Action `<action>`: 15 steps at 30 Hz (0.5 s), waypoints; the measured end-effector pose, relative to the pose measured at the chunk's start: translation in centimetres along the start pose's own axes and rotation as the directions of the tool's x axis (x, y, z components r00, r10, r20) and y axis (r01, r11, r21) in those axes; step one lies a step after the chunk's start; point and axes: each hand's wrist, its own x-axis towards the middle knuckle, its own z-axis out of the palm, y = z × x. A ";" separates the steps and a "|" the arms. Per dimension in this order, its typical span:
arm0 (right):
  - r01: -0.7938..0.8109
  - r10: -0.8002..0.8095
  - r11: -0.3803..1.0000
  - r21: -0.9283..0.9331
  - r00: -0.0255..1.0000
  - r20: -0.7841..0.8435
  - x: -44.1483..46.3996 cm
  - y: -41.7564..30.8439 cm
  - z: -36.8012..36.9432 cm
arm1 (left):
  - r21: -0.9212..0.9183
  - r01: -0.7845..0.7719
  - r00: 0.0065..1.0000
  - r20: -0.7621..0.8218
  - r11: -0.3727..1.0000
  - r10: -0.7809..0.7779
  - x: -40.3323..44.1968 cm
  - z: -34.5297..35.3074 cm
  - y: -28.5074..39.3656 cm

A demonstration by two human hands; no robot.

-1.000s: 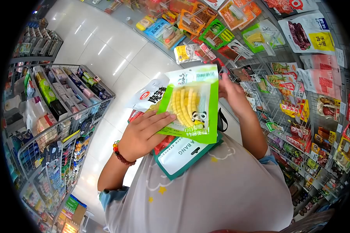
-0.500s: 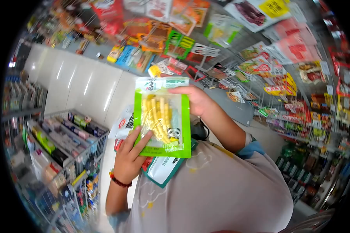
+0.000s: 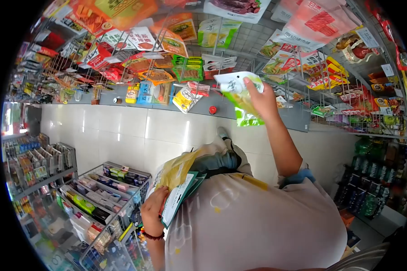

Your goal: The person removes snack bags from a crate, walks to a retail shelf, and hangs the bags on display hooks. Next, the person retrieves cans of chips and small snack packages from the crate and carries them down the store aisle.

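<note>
My right hand (image 3: 263,100) pinches the white top of a green-edged snack bag (image 3: 240,95) and holds it out at arm's length before the hanging rack. The bag tilts, and its lower end hangs freely. Low on the left, my left hand (image 3: 154,207) is wrapped round the edge of several flat packets held against my front. Among them are a teal-and-white packet (image 3: 178,196) and a yellowish see-through packet (image 3: 176,169). A similar green-and-white bag (image 3: 218,32) hangs on the rack, above and to the left of my right hand.
Hooks with many snack packets, such as a pink bag (image 3: 319,22) and a yellow packet (image 3: 332,74), fill the rack ahead. Beneath runs a grey base shelf (image 3: 158,100) with a red round item (image 3: 213,109). A wire basket (image 3: 108,194) of boxes stands at left.
My right hand has carried the green-edged bag from my chest forward to the rack. My left hand has let go of that bag and moved down, gripping the packets at my front.
</note>
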 end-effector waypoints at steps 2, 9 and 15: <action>0.036 -0.042 0.993 -0.112 0.998 -0.052 2.0 1.0 -0.5 | -0.016 0.012 1.000 -0.001 1.000 -0.012 0.2 0.5 0.4; 0.231 -0.214 0.971 -0.069 0.958 0.189 7.4 0.2 2.6 | 0.063 0.012 1.000 0.026 0.998 -0.014 1.6 1.4 3.3; 0.198 -0.191 0.980 -0.034 0.970 0.147 9.5 0.2 5.0 | 0.058 0.072 0.997 -0.014 0.996 -0.071 1.1 2.2 3.4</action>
